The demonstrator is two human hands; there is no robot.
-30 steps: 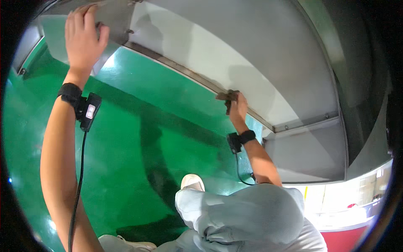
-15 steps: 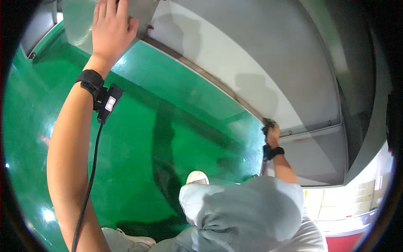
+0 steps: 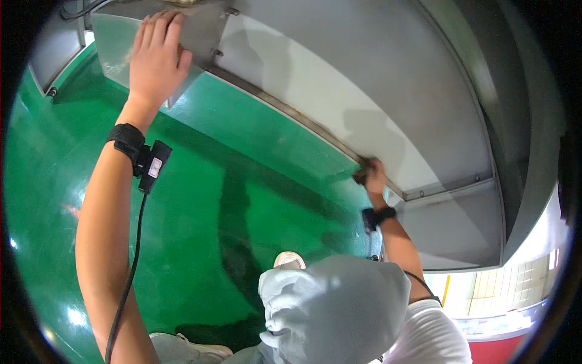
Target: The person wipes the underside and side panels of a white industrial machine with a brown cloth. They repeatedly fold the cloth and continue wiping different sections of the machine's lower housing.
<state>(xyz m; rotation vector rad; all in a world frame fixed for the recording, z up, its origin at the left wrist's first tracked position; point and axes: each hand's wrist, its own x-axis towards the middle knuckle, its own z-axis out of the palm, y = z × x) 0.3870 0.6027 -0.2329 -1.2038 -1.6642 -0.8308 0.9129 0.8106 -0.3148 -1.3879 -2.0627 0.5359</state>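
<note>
My left hand point(image 3: 156, 64) lies over the edge of a grey metal panel point(image 3: 203, 30) at the upper left. Its fingers are stretched out, with nothing seen in them. At the lower edge of a large grey metal panel point(image 3: 357, 67) is my right hand point(image 3: 376, 176), blurred by motion. Its fingers are closed round a small dark thing point(image 3: 362, 170), which touches or nearly touches that edge; its kind is too blurred to tell. A dirty brown strip point(image 3: 285, 106) runs along the edge between my two hands.
Below the panel lies a shiny green floor point(image 3: 182, 242). Each wrist wears a black strap with a small device, and a black cable point(image 3: 134, 261) runs down my left forearm. My bent knee point(image 3: 339, 303) is near the lower middle. A curved grey rim point(image 3: 521, 121) stands at the right.
My right hand has moved left and a little up along the panel's lower edge, with the dark thing in it. The left hand stays on its panel; the view has shifted slightly.
</note>
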